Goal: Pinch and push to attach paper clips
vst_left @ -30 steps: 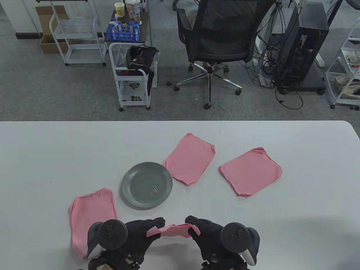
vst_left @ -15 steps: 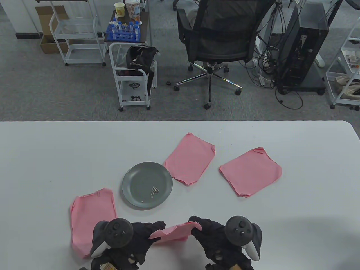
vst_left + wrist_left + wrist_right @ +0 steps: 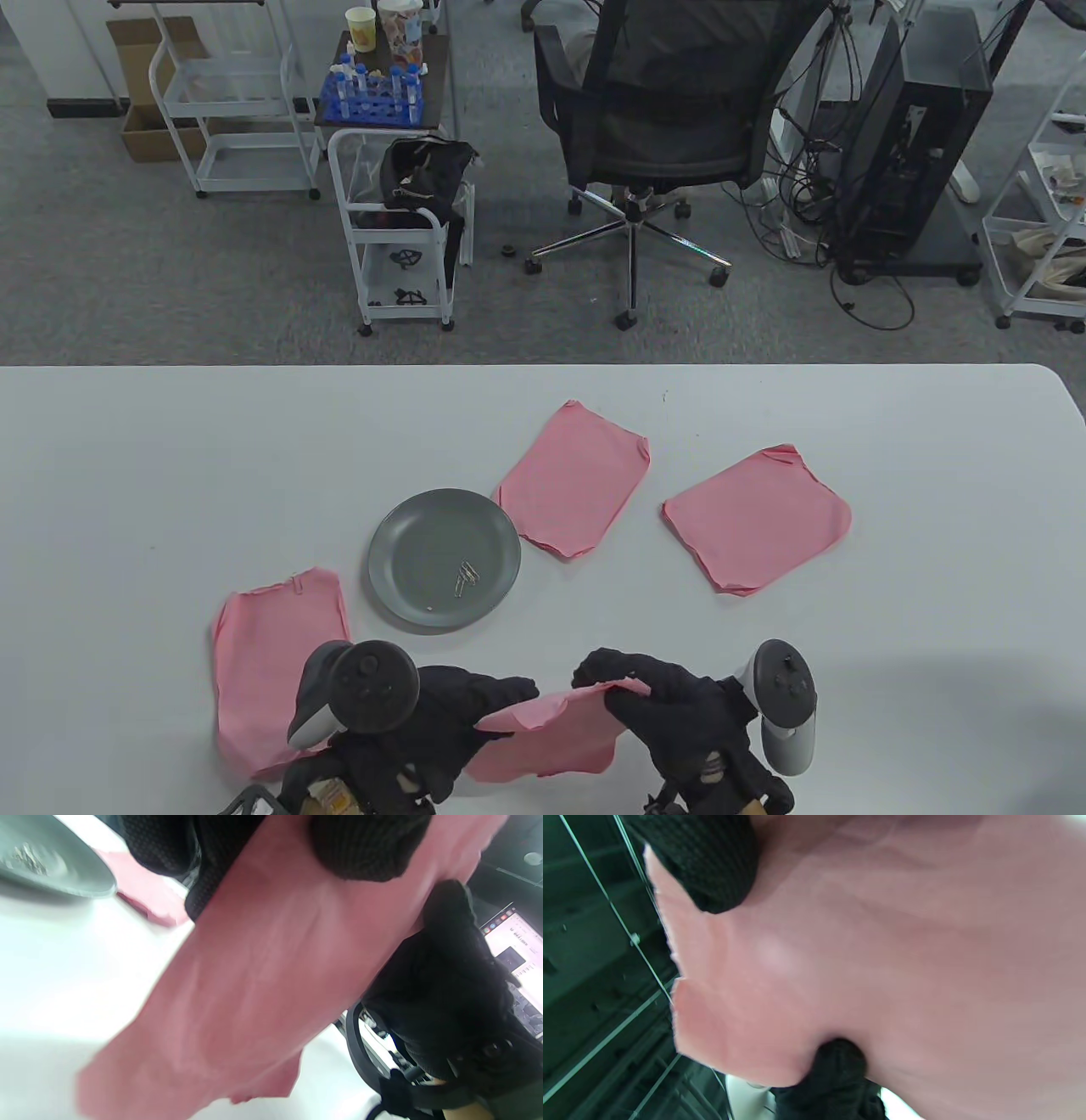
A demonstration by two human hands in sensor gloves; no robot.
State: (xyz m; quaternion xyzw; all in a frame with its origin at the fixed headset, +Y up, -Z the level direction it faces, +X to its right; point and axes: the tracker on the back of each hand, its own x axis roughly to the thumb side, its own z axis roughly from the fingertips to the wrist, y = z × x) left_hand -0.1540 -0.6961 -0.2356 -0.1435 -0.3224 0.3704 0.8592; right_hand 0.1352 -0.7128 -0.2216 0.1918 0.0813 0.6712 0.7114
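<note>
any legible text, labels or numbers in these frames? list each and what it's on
None can be read.
Screen in the left wrist view: rows of text and icons, too small and blurred.
Paper cups on the cart behind the table: printed graphics, no legible words.
Pink paper held by both hands, and the grey plate: no print visible.

Pink paper stack held off table; paper clips seemingly loose in plate.
</note>
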